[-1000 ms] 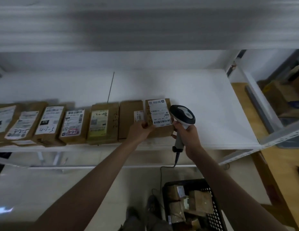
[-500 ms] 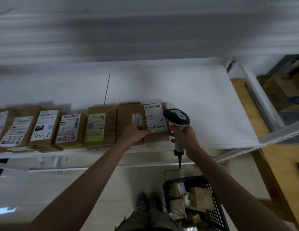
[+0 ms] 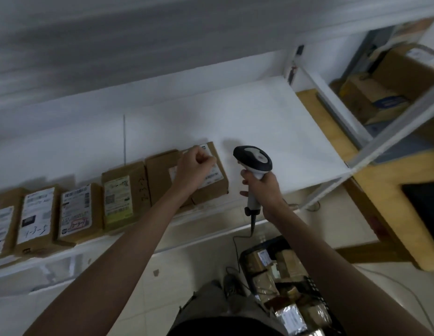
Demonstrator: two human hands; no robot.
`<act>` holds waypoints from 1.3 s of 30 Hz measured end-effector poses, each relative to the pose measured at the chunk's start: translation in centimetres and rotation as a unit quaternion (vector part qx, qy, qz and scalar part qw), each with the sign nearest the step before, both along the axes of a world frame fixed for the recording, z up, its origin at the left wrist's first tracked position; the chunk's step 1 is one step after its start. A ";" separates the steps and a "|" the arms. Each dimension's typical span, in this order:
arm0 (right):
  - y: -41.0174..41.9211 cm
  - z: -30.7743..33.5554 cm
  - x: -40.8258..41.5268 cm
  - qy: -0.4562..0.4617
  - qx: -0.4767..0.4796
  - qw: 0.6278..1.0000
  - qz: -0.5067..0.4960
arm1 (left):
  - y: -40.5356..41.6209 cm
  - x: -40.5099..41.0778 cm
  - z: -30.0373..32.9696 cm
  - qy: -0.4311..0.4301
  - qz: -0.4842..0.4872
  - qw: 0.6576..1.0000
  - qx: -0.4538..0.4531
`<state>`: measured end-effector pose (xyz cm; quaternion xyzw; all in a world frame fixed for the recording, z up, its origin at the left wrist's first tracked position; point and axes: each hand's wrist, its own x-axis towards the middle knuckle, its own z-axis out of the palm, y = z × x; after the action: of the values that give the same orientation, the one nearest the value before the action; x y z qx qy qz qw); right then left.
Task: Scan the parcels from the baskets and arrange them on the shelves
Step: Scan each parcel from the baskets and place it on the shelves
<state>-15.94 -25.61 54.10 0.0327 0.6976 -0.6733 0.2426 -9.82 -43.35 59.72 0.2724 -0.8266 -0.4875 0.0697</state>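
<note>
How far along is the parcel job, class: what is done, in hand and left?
Done: a row of labelled parcels lies along the shelf. In hand: the left hand rests curled on the end parcel; the right hand grips the scanner. Left: more parcels fill the black basket on the floor.

Seven shelved parcels (image 3: 212,175), one scanner (image 3: 253,161).

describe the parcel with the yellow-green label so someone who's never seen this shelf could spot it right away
Start at the white shelf and follow the row of brown cardboard parcels along its front edge. Count in from the row's right end, where the left hand rests on the last parcel: it is the third. This parcel with the yellow-green label stands out because its neighbours' labels are white.
</note>
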 end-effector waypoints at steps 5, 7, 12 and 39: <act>3.6 0.9 2.4 -0.014 -0.032 0.992 -0.121 | 5.2 -2.4 0.4 -0.002 -0.147 0.989 0.017; 5.5 1.2 4.0 -0.017 -0.034 0.984 -0.175 | 7.3 -2.6 -0.1 -0.010 -0.206 0.978 0.015; 9.4 0.0 10.8 -0.048 -0.045 0.940 -0.336 | 11.2 -0.2 -3.1 -0.044 -0.338 0.939 0.032; 29.5 -7.9 63.3 -0.180 -0.046 0.646 -0.740 | 42.3 38.1 -16.0 -0.248 -0.760 0.597 -0.068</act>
<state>47.40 3.92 46.24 0.6479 0.3514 -0.6409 -0.2144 28.24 -1.10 43.75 -0.3497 -0.7510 -0.2199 -0.5152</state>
